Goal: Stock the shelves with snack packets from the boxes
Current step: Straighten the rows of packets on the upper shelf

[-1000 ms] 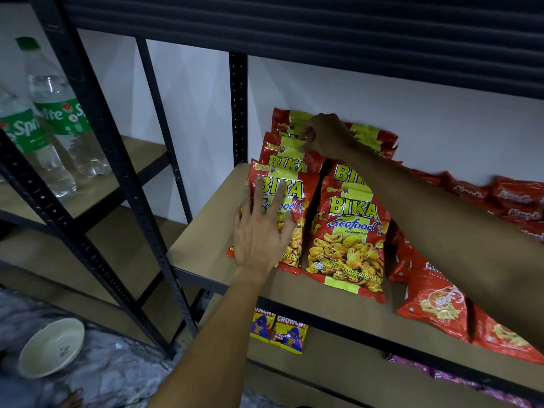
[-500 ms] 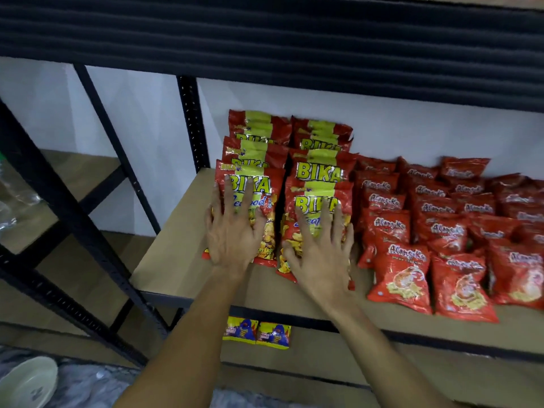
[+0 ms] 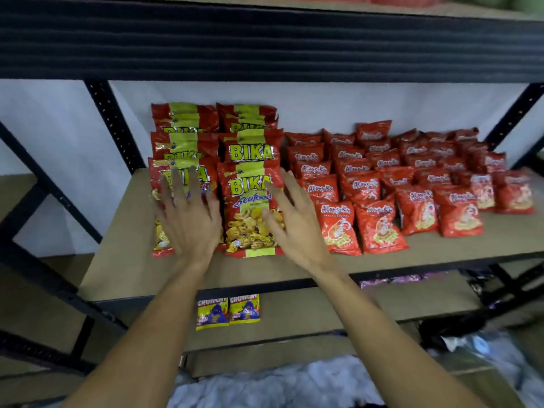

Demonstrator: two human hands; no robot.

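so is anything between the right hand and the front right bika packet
Nothing visible: the right hand is open with its fingers over the right edge of the front right Bika packet. The small red packets lie beside it, not between.

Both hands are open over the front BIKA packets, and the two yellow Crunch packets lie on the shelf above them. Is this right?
Not quite. In the head view the yellow Crunch packets lie on the shelf below, not above. The left hand and right hand are indeed open, fingers spread, over the front BIKA packets.
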